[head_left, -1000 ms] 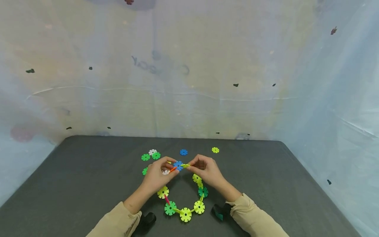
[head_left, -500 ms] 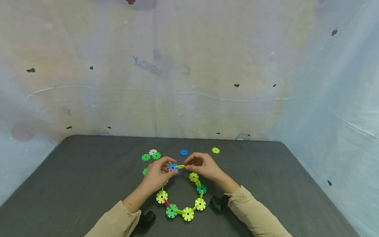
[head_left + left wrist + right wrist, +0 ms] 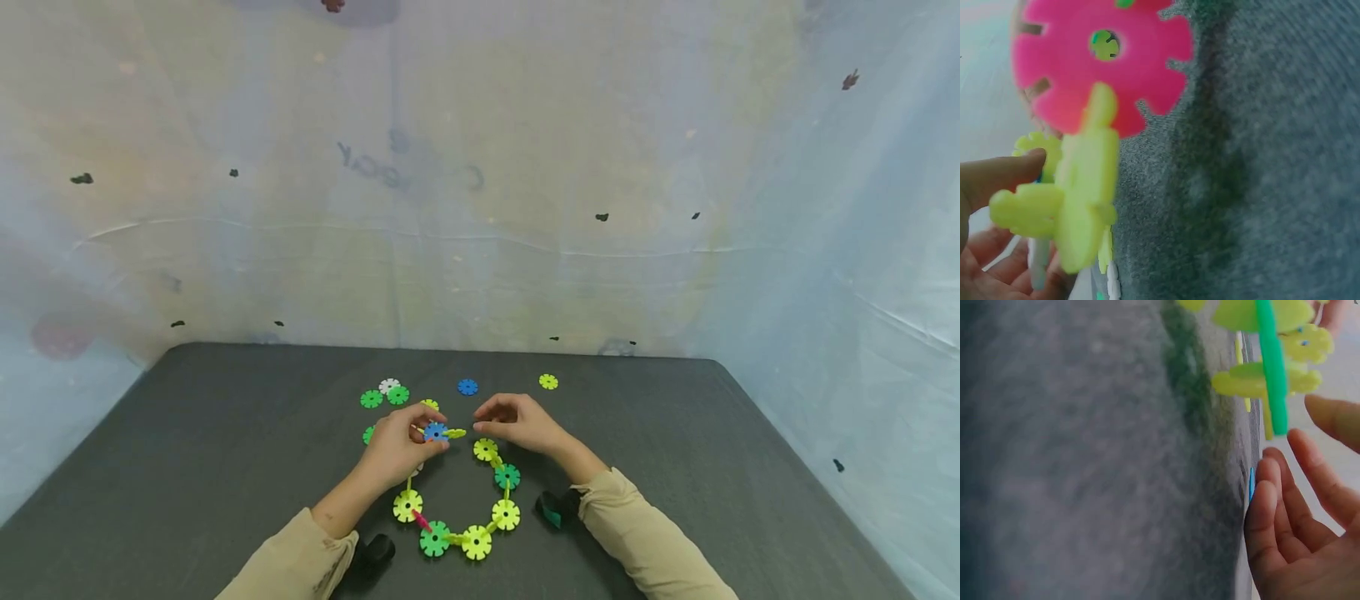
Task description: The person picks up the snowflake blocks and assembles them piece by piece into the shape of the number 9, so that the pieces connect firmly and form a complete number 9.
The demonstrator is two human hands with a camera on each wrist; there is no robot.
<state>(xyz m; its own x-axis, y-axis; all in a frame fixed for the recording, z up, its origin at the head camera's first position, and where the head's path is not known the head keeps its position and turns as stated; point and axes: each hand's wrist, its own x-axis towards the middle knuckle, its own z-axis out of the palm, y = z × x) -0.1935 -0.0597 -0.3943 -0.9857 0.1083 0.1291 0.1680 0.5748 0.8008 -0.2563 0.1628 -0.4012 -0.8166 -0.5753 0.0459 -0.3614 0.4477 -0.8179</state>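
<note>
From the remote station I am watching a person's left hand (image 3: 397, 442) pinching a blue notched plastic disc (image 3: 435, 432) between thumb and fingers. Out of its right edge a yellow-green notched disc (image 3: 455, 433) is projecting, seen nearly edge-on. Both are sitting above the dark grey worktop (image 3: 637, 417), toward the middle.

The right hand (image 3: 521, 423) is hovering just beside, apart from that yellow-green tip. In the right wrist view I am seeing its fingers (image 3: 1319, 472) loosely bent, with thumb and index standing apart and gripping nothing.

Nearer the person, interlocked discs are forming a ring-like chain. On its right side, a yellow disc (image 3: 485, 450) is ending the run below the right hand, a gap separating it from the projecting tip; a dark green disc (image 3: 507, 477) is following it. At the near end, a bright yellow disc (image 3: 477, 542) and a mid-green disc (image 3: 435, 539) are showing their faces. A pink disc (image 3: 1147, 78) is filling much of the left wrist view, a yellow link crossing it. The hand is hiding the far left of the chain, so I cannot tell how the blue disc is joining it.

Beyond the hands, loose discs are lying: a white one (image 3: 389, 387) touching a green one (image 3: 398, 395), a second blue one (image 3: 468, 387), and, well apart on the right, a lone yellow one (image 3: 548, 382).
</note>
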